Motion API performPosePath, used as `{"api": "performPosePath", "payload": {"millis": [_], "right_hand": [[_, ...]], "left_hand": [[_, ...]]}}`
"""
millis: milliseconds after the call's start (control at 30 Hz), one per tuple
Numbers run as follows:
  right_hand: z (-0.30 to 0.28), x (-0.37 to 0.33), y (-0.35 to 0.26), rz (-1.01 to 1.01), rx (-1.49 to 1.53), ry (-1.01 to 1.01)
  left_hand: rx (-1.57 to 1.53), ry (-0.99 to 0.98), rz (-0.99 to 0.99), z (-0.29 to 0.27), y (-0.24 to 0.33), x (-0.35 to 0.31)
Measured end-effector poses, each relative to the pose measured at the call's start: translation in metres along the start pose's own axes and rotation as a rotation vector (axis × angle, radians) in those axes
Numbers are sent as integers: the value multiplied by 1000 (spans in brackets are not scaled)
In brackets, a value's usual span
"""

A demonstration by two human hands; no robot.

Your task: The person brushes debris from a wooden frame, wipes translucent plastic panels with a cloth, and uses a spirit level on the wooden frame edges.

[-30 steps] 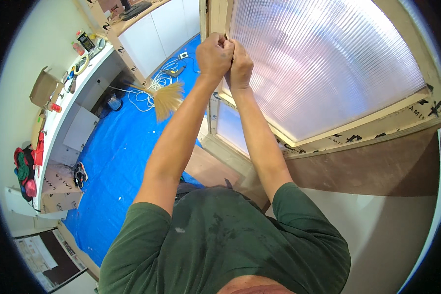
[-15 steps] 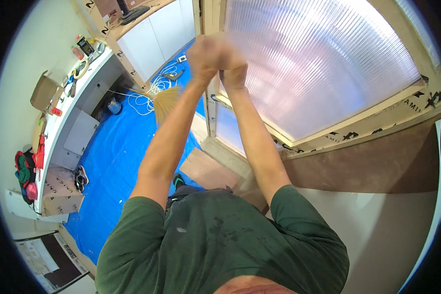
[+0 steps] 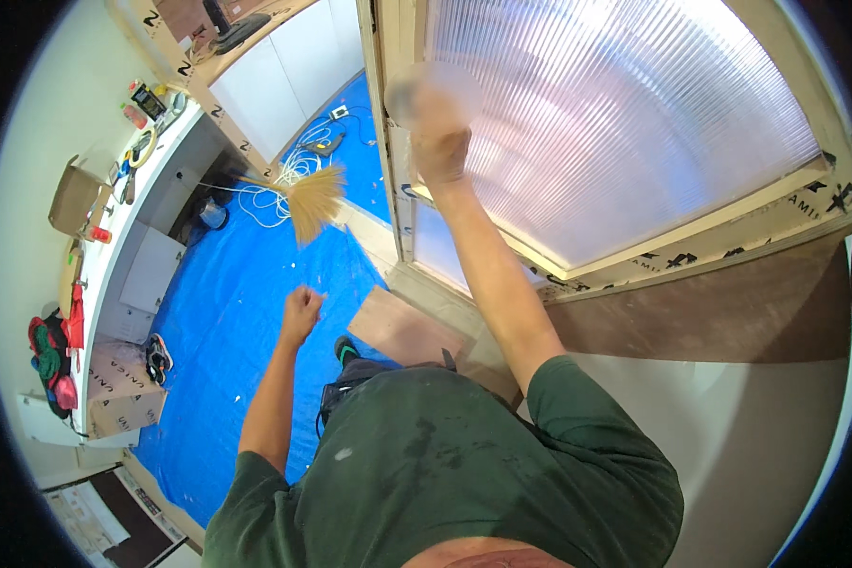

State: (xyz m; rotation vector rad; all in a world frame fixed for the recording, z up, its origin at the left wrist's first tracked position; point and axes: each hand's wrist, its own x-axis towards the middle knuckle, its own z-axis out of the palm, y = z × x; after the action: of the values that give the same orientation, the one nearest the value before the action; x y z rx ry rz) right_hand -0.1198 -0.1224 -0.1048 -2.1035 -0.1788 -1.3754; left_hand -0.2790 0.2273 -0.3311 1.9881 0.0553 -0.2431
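Observation:
My right hand [image 3: 441, 151] is raised at the wooden frame post [image 3: 399, 204], beside the ribbed translucent panel [image 3: 606, 123]. Its fingers are curled closed. A blurred patch covers its upper part, so what it grips, if anything, is hidden. Lower and to the left, my left hand [image 3: 302, 314] hangs over the blue sheet [image 3: 246, 322] with fingers bent into a loose fist. Whether something small sits in those fingers cannot be made out.
A straw broom [image 3: 312, 204] lies near coiled white cable [image 3: 298, 170]. A wood board [image 3: 407, 327] rests by my foot. Along the left wall, a white counter [image 3: 123, 241] carries an open cardboard box [image 3: 78, 197], tools and bottles. White cabinets [image 3: 289, 76] stand at the far side.
My left hand has come away from my right hand and dropped down and to the left. My right hand stays raised at the frame post.

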Motion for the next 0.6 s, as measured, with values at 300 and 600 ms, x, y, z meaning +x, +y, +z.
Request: {"api": "performPosePath", "payload": {"millis": [300, 600], "right_hand": [[18, -26, -16, 184, 156, 22], [18, -24, -35, 339, 280, 275]], "left_hand": [[141, -226, -348, -32, -64, -33], [668, -379, -334, -123, -95, -10]]}}
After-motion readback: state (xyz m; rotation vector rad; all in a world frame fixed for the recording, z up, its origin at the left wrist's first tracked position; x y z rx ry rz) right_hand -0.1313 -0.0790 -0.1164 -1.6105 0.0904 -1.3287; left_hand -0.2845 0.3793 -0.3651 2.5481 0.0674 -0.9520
